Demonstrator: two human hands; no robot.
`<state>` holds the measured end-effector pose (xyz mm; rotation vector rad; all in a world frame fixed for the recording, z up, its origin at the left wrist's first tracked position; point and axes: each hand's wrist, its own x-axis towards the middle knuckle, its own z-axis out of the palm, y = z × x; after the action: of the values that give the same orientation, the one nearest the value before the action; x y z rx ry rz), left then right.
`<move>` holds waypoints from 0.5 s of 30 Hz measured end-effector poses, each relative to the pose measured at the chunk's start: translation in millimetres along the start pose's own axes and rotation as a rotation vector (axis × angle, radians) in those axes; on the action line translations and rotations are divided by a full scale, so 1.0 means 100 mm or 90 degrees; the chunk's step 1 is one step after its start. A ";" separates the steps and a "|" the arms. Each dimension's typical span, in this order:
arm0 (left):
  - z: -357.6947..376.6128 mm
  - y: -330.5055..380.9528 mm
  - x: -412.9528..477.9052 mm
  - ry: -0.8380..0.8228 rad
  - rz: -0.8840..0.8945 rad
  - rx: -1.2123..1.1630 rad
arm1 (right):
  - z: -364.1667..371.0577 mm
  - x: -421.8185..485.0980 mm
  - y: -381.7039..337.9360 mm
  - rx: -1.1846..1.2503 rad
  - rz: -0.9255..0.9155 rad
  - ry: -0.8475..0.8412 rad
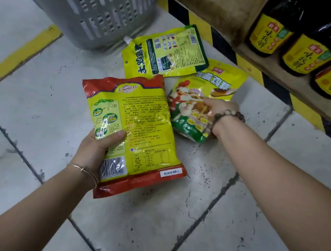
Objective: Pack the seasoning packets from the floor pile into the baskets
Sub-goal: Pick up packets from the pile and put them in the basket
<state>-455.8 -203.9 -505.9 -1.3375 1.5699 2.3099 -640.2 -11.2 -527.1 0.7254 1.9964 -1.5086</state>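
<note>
- Floor (34, 105): pale tiles. The last of the pile lies far of centre, close by the basket, so I judge the carry to be short.
- Basket (104, 8): grey and slotted, standing far left. Its inside is hidden.
- Shelf (256, 59): far right, with a row of dark sauce bottles (306, 54). Not part of the task.
- Red-edged packet (138, 125): near left, off the floor, back face up. The left grip (97, 147) holds it by the near-left corner, thumb on top and fingers beneath.
- Green-edged packet (163, 58): flat on the floor just beside the basket's foot. Neither grip touches it.
- Chicken packet (194, 99): right of centre, its far corner under the green-edged one. The right grip (216, 111) is closed on its right edge.
- Judgement: one packet per grip, so two can go per trip.
</note>
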 end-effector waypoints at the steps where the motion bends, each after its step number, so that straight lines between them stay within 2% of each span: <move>1: -0.01 -0.02 0.00 -0.003 -0.004 -0.006 | -0.09 0.00 0.04 -0.014 -0.008 0.035; 6: 0.04 -0.16 -0.03 -0.034 -0.025 -0.032 | -0.71 -0.05 0.29 0.047 -0.068 0.102; 11: 0.23 -0.23 -0.02 -0.068 0.019 0.021 | -1.27 -0.21 0.35 0.055 -0.096 0.057; 15: 0.45 -0.16 -0.17 -0.097 0.019 0.050 | -1.52 -0.53 0.47 0.088 -0.116 0.071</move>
<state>-465.2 -153.8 -501.3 -1.0995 1.6258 2.2794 -583.5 141.2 -486.3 0.7132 2.1035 -1.7615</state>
